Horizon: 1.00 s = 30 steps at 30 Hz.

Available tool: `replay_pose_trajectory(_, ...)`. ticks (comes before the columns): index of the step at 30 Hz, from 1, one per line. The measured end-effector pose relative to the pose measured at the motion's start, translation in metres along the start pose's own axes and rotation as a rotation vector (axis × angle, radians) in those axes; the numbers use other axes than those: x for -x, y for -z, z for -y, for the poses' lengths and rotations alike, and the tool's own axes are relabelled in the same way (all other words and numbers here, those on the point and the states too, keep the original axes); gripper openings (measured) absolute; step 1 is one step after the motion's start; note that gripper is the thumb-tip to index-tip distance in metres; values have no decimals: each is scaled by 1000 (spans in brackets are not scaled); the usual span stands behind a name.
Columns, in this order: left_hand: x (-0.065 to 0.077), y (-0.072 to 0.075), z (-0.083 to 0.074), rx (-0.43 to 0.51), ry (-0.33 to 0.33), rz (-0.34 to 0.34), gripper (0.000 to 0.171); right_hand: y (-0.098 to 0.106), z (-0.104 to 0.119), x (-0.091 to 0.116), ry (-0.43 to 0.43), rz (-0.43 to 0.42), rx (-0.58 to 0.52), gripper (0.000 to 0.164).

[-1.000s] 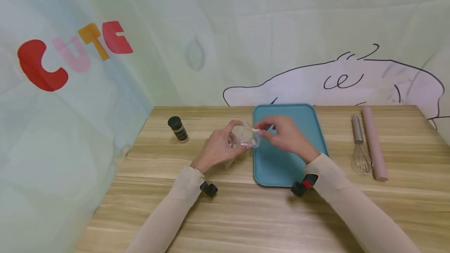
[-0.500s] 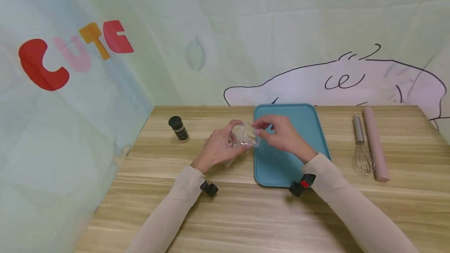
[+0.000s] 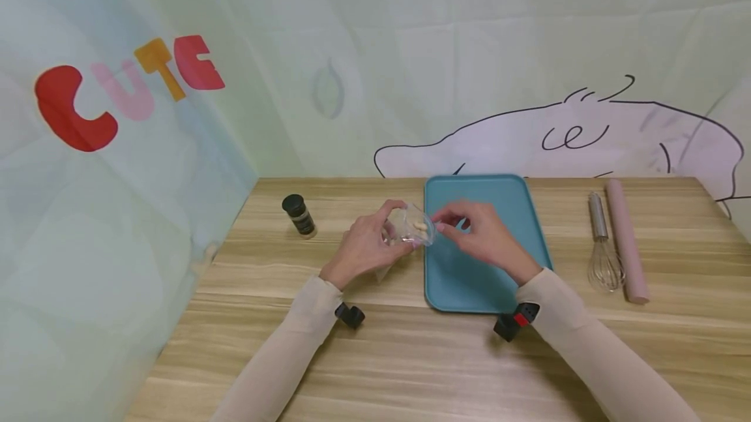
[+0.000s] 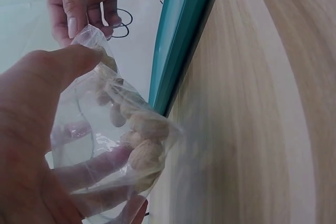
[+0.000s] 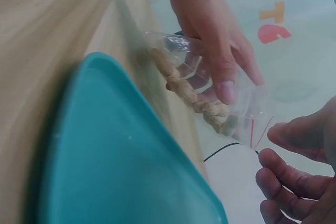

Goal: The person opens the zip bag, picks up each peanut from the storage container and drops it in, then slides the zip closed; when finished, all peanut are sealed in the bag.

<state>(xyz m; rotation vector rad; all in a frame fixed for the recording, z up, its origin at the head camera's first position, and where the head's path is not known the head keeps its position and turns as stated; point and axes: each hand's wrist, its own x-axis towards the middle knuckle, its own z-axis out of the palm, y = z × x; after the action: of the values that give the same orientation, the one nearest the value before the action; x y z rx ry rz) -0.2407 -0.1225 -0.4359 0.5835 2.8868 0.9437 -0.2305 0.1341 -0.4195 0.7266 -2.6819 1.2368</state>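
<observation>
A clear zip bag [image 4: 86,111] with unshelled peanuts [image 4: 147,145] in it is held up by my left hand [image 3: 371,239], thumb on one side and fingers on the other. A red zip line shows near its mouth in the right wrist view. My right hand [image 3: 478,231] is beside that mouth, over the blue tray [image 3: 469,285]. Its thumb [image 5: 289,134] and fingers stand apart with nothing visible between them, the tips right at the bag's corner. Several peanuts lie in a row along the low side of the bag.
Left of the hands a black-capped seasoning jar [image 3: 299,216] stands on the wooden table [image 3: 375,357]. A wire whisk [image 3: 603,246] and a pink rolling pin [image 3: 626,239] lie to the right. A printed cloth [image 3: 499,50] hangs behind the table.
A second ago my right fingertips pinched a small pale piece at the bag's mouth. They dipped to the opening, then drew back right, parted. The left hand and bag have stayed in place.
</observation>
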Motion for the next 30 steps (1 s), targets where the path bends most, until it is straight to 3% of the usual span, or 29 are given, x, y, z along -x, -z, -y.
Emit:
replay_pose_trajectory(8,1,-1,0,-9,-12,-1,71,-8,4,9,-44,56,26,13)
replay_pose_trajectory(18,1,-1,-2,-1,-25,-3,72,-14,3,10,-43,41,-10,8)
replay_pose_trajectory(30,0,2,-4,92,-31,-1,80,-11,5,15,-24,-155,-92,11)
